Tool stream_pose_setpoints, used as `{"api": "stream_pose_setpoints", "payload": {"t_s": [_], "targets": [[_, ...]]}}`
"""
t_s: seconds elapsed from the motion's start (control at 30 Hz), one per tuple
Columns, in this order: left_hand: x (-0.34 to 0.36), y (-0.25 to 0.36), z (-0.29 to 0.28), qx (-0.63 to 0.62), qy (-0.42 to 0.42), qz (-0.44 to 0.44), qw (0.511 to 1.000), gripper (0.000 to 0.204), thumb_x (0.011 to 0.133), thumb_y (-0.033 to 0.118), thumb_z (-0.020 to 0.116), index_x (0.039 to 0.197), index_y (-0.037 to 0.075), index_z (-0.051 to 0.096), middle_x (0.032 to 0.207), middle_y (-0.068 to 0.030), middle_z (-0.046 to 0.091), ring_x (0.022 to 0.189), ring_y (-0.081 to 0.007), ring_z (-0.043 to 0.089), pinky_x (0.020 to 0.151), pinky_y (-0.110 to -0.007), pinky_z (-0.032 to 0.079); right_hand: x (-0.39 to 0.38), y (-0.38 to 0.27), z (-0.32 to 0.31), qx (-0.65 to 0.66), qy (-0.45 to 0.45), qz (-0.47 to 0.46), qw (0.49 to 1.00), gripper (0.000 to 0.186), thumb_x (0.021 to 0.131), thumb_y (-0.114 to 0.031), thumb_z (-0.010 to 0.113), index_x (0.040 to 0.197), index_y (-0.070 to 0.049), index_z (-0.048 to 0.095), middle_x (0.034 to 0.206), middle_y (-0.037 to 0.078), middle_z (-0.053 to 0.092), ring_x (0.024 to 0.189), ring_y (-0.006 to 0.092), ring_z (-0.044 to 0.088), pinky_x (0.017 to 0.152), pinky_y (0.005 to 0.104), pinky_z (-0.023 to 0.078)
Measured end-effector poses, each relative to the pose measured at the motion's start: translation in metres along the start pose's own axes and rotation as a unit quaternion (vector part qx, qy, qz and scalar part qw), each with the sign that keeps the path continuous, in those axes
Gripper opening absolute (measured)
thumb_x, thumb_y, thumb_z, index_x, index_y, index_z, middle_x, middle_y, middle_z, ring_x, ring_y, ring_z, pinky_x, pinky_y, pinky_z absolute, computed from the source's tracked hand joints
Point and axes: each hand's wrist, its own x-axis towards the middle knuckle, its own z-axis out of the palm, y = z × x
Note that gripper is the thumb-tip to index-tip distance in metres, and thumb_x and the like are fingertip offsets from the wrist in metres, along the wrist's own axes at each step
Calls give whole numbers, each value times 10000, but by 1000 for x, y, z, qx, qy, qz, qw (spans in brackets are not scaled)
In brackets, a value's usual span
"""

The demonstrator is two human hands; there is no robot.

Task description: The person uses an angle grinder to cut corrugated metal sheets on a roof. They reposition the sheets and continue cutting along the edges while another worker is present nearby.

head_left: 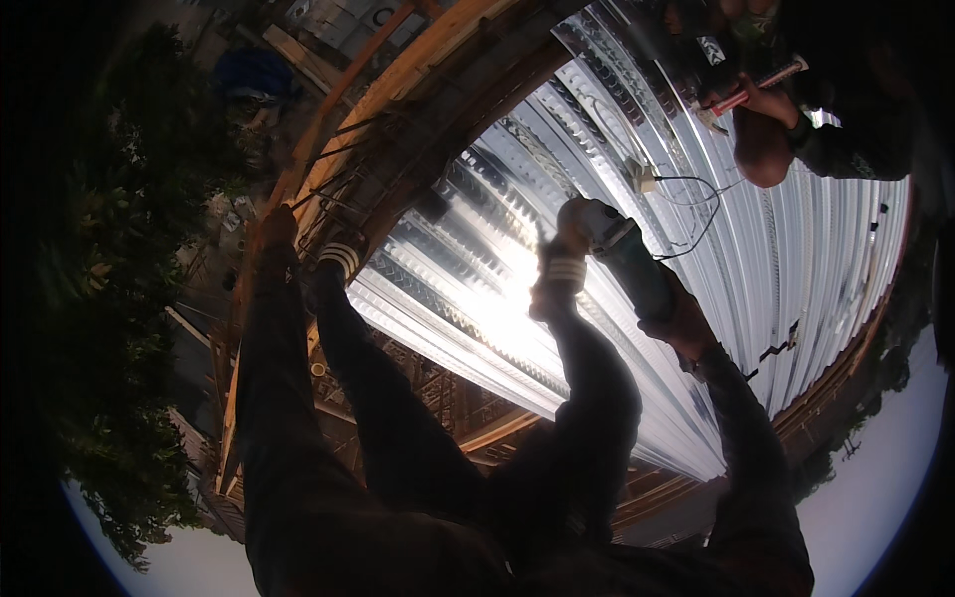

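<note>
My right hand (671,326) is closed around the body of a green angle grinder (632,261), its head raised beside my right foot (562,269) over the shiny corrugated metal sheets (796,249). A looped cable (696,239) lies on the sheets beyond the tool. My left hand (279,227) is at the timber edge on the left, closed on a thin dark bar (320,191), though shadow blurs its fingers. My left foot (338,259), in striped footwear, rests near that hand.
A co-worker (846,129) at upper right holds a hammer (746,92) over the sheets. Curved timber boards (363,85) and rebar (353,129) line the sheets' left edge, with a drop beyond to ground holding planks (288,55) and a blue tarp (249,70). Trees (119,249) stand left.
</note>
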Motion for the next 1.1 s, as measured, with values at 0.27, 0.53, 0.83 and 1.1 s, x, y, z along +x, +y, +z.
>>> {"api": "stream_pose_setpoints", "payload": {"t_s": [0.27, 0.53, 0.83, 1.1], "targets": [[17, -10, 18, 9, 43, 20, 999, 199, 966, 186, 529, 1115, 76, 603, 923, -162, 681, 885, -316, 700, 729, -450, 573, 31, 20, -2, 243, -58, 73, 966, 776, 806, -77, 743, 1463, -119, 332, 1016, 115, 586, 706, 249, 697, 508, 374, 599], [12, 7, 24, -21, 159, 36, 986, 179, 945, 195, 563, 930, 75, 696, 916, -128, 719, 863, -259, 727, 764, -411, 594, 23, 1, -10, 300, -116, 92, 942, 427, 882, -186, 707, 1241, -57, 513, 1015, 120, 612, 757, 263, 675, 629, 407, 600], [-32, 47, -10, -125, 297, -253, 912, 227, 919, 236, 607, 1063, 68, 658, 1150, -196, 650, 1025, -326, 663, 768, -444, 576, 200, 44, 27, 308, -236, 57, 920, 415, 933, -424, 643, 1114, -51, 621, 1007, 96, 678, 844, 203, 655, 799, 389, 543], [-197, 393, -156, -804, 134, -132, 565, 636, 852, 513, 685, 1179, -27, 607, 1060, -262, 677, 1025, -450, 647, 856, -467, 521, 322, 31, 110, 311, -310, -29, 898, 448, 926, -440, 627, 1108, -31, 637, 1003, 85, 680, 880, 202, 657, 853, 359, 526]]}}
